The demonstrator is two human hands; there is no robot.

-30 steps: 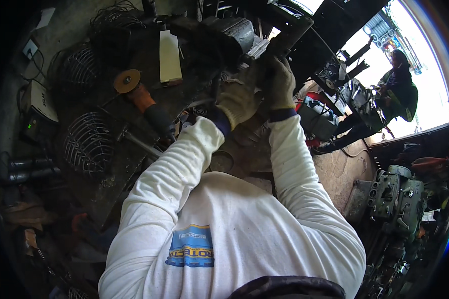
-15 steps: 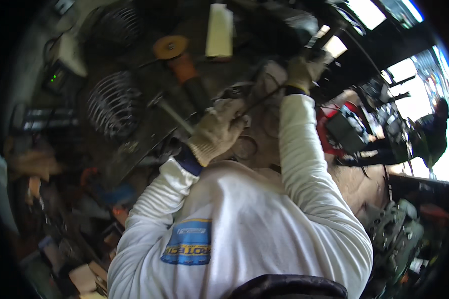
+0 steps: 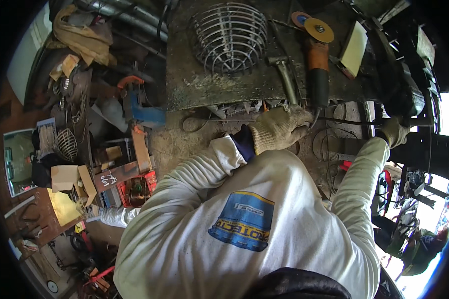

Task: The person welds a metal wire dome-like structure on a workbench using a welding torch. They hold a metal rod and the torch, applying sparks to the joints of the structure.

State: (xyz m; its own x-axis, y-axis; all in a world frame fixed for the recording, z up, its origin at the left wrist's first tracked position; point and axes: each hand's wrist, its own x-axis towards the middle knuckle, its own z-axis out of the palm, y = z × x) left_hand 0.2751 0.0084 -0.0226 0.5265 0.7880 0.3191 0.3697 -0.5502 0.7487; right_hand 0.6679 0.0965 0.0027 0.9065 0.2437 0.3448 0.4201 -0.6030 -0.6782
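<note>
My left hand (image 3: 283,129): half-curled by hammer (image 3: 287,82) and grinder (image 3: 319,65), hold unclear | my right hand (image 3: 394,132): can't tell openness or hold

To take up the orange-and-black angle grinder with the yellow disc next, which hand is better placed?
Likely the left hand: gloved in cream knit, it is close to the rear end of the angle grinder. The right hand, also gloved, is farther off, by dark metalwork.
</note>
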